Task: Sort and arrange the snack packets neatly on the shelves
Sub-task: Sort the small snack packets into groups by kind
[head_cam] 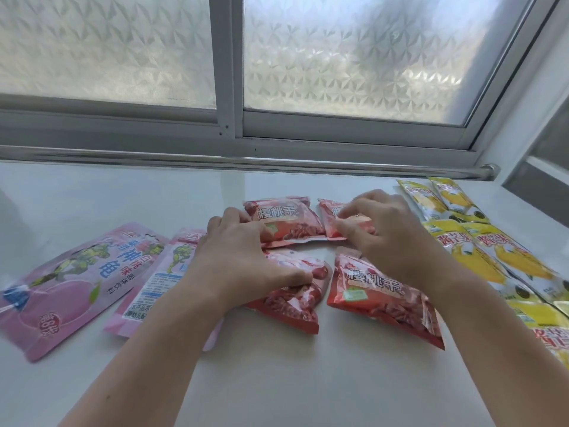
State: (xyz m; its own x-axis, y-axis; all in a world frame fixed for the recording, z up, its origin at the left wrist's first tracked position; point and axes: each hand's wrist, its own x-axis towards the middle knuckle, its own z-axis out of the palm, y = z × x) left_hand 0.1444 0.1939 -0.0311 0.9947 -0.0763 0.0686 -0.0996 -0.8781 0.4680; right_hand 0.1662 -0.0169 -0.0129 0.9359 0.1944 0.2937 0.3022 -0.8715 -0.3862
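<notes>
A white desk [277, 374] ran under a sliding window [354, 57] with frosted, patterned glass and a grey frame. A shiny metal rail [246, 160] lay along the desk's far edge.

Four red snack packets sat mid-desk in two rows of two, all glossy, with white lettering and red fruit pictured. The far-left red packet [288, 221] and far-right red packet [327, 212] touched side by side. The near-left red packet [292, 308] and near-right red packet [380, 295] lay just apart.

The left hand [243, 260] covered part of the near-left red packet. Its thumb rested on that packet, and its bent fingers [229, 218] met the left edge of the far-left one. I could not tell whether it gripped either. The right hand [386, 229] had its fingers [346, 221] curled down, pinching the far-right red packet.

Toward the left edge lay two pink pouches [67, 282] with cartoon turtles, the second partly under the left forearm. Along the right edge lay a cluster of yellow packets [480, 254], side by side and overlapping.
</notes>
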